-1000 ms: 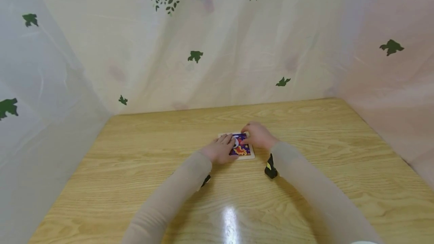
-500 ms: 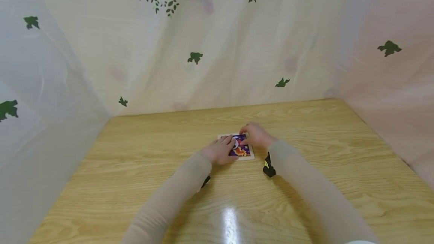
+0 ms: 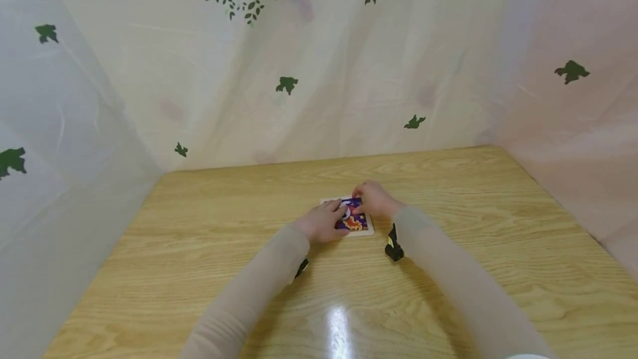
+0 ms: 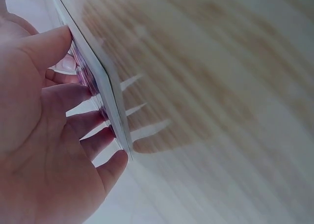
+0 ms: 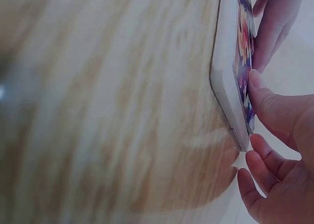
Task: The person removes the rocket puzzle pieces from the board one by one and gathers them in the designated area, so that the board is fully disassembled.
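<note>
A flat square picture board (image 3: 356, 224), with a pale border and a purple, orange and white picture, lies on the table. My left hand (image 3: 321, 222) rests across its left part, fingers spread and thumb at the near edge. In the left wrist view, the left fingertips (image 4: 119, 157) touch the board's face and edge. My right hand (image 3: 377, 199) is at the far right corner with its fingers bent. In the right wrist view, its thumb (image 5: 260, 86) presses on the picture while the index finger touches the border. Part of the picture is hidden under both hands.
The wooden table (image 3: 209, 248) spreads around the board and has a bright reflection near the front. Behind it hangs a pale curtain (image 3: 339, 71) printed with green leaves and birds. Black wrist cameras (image 3: 394, 244) sit below the sleeves.
Both hands stay on the board in nearly the same pose. The right wrist has shifted very slightly to the left.
</note>
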Demonstrator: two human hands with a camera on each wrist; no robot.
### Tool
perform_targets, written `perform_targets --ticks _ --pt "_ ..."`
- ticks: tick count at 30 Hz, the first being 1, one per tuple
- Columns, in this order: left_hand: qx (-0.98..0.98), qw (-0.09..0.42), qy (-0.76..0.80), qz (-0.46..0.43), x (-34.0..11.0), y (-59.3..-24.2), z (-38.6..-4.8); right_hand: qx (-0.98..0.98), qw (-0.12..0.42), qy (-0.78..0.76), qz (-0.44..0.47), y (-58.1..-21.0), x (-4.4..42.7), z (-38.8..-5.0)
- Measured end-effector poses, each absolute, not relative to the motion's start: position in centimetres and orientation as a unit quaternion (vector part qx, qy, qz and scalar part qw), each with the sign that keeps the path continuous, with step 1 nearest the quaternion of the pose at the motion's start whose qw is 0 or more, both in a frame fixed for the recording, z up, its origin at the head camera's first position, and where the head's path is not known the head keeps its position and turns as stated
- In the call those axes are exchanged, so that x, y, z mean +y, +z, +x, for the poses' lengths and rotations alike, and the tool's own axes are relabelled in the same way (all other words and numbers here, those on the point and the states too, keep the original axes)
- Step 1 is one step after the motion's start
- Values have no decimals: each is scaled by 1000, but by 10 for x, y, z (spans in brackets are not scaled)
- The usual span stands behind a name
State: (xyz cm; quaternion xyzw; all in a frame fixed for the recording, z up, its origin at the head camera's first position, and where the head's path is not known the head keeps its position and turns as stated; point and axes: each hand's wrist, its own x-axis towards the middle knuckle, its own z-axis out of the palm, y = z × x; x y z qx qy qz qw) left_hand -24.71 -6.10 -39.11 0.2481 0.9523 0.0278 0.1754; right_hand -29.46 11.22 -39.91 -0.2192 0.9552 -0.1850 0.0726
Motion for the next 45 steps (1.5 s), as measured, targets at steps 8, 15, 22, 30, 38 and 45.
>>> perform_targets --ticks 8,15,22,30,38,45 --pt "952 170 27 254 -61 -393 -249 938 54 -253 -229 -405 118 -297" --pt "945 184 66 263 -67 -396 -252 928 72 -299 -211 -406 121 -295" --pt "937 199 90 274 -71 -394 -250 926 76 -310 -203 -407 122 -296" --pt "937 205 88 267 -71 -392 -246 923 68 -322 -199 -413 122 -297" --pt "938 208 87 264 -71 -392 -248 914 62 -359 -180 -412 121 -295" --pt "939 202 80 267 -71 -393 -249 905 57 -387 -168 -414 123 -294"
